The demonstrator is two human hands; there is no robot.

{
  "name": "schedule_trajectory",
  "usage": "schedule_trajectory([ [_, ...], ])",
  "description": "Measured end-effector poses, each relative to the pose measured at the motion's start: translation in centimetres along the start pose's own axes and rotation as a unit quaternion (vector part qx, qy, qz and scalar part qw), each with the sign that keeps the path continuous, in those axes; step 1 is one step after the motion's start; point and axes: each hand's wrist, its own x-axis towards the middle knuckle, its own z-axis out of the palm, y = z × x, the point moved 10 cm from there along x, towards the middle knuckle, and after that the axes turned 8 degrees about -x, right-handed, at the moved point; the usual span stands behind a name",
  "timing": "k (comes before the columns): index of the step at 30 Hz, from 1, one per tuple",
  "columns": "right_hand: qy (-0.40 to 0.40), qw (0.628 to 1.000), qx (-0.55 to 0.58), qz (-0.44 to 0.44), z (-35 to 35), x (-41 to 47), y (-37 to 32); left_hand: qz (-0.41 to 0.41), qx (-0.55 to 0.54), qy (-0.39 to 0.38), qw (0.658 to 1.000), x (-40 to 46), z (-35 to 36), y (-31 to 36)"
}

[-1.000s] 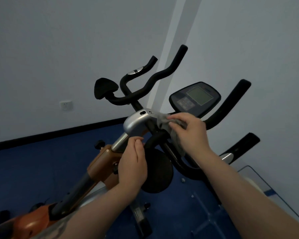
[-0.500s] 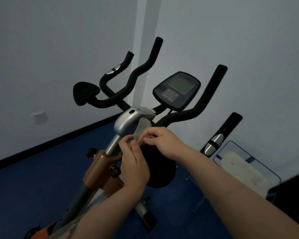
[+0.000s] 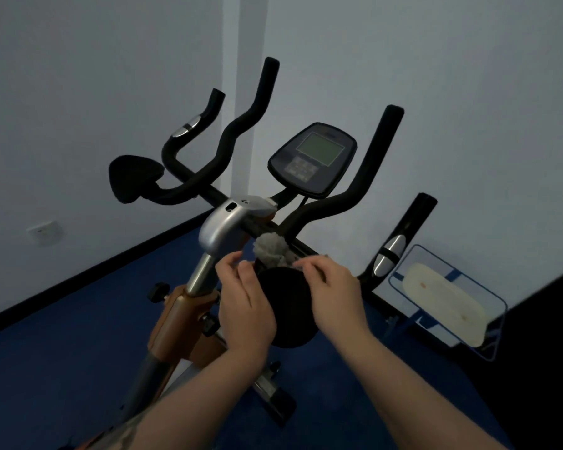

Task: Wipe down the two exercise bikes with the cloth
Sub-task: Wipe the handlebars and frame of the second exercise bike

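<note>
Item: small grey crumpled cloth [image 3: 271,250], bunched into a loose wad and lying against the black crossbar of the handlebars, just below the silver metal stem cap [image 3: 224,226] of the orange-and-black exercise bike [image 3: 179,315]. It is judged light, soft and fully pliable, with no shape of its own; slipping off the round bar is thought likely if it is not pinned, so it is best gathered in a full handful or pinched at a folded edge and pressed flat to the surface being wiped. Left hand [image 3: 242,306]: raised just left of the cloth, fingers loosely curled, thumb and forefinger near the cloth's lower edge; whether the cloth is actually pinched cannot be told. Right hand [image 3: 330,289]: placed just right of the cloth, fingers bent with the tips at or on its fringe; a firm hold cannot be confirmed through the blur. Bike, as handled: judged heavy, rigid and floor-standing on the blue carpet, with black foam-covered handlebar grips [image 3: 376,164] that are probably slightly yielding and grippy, smooth chrome sensor bands, and a black console with a grey display screen [image 3: 314,159] that is judged the fragile part and is to be wiped lightly. A black round pad [image 3: 290,308] is seen below both hands. A blue-framed stand holding a pale cushion [image 3: 442,303] is noted at right, well apart.
</note>
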Motion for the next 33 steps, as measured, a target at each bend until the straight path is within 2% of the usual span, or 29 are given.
schedule_trajectory([
  [4,-0.003,1.0,0.024,0.011,-3.1,-0.7,1.9,0.02,0.009,-0.005,1.0,0.0,0.0,0.4],
  [7,0.119,0.989,0.085,0.016,-8.2,1.3,1.4,0.042,0.026,-0.012,0.999,0.3,0.1,0.6],
  [9,0.195,0.972,0.128,-0.031,-11.2,2.7,-0.7,0.049,0.038,-0.003,0.998,0.5,0.0,0.6],
  [10,0.205,0.966,0.147,-0.063,-11.6,3.4,-2.0,0.053,0.04,0.005,0.998,0.4,-0.1,0.6],
  [12,0.164,0.97,0.126,-0.126,-10.3,5.1,-4.7,0.056,0.039,0.02,0.997,0.4,-0.1,0.7],
  [15,0.009,0.975,-0.035,-0.221,-4.5,7.2,-7.0,0.057,0.059,0.024,0.996,0.6,-0.1,0.7],
  [17,-0.058,0.937,-0.189,-0.289,-1.4,7.7,-6.6,0.064,0.092,0.018,0.994,0.7,-0.3,1.0],
  [18,-0.058,0.905,-0.269,-0.324,-0.6,7.8,-6.1,0.063,0.107,0.013,0.992,0.8,-0.4,1.3],
  [20,-0.074,0.857,-0.349,-0.372,0.6,8.0,-5.7,0.064,0.129,0.014,0.989,0.9,-0.3,2.3],
  [23,-0.135,0.821,-0.384,-0.401,2.8,8.3,-5.5,0.09,0.09,0.038,0.991,1.7,0.9,5.6],
  [25,-0.136,0.787,-0.397,-0.452,3.4,8.1,-6.0,0.11,0.021,0.059,0.992,2.4,2.1,8.1],
  [27,-0.138,0.739,-0.39,-0.533,3.0,7.6,-6.9,0.124,-0.01,0.072,0.99,3.1,3.5,9.8],
  [30,-0.117,0.661,-0.39,-0.63,1.2,7.5,-7.9,0.104,-0.004,0.087,0.991,4.6,4.9,9.4],
  [33,-0.145,0.642,-0.406,-0.634,-0.5,10.0,-7.3,0.078,0.062,0.092,0.991,5.6,5.6,7.7],
])
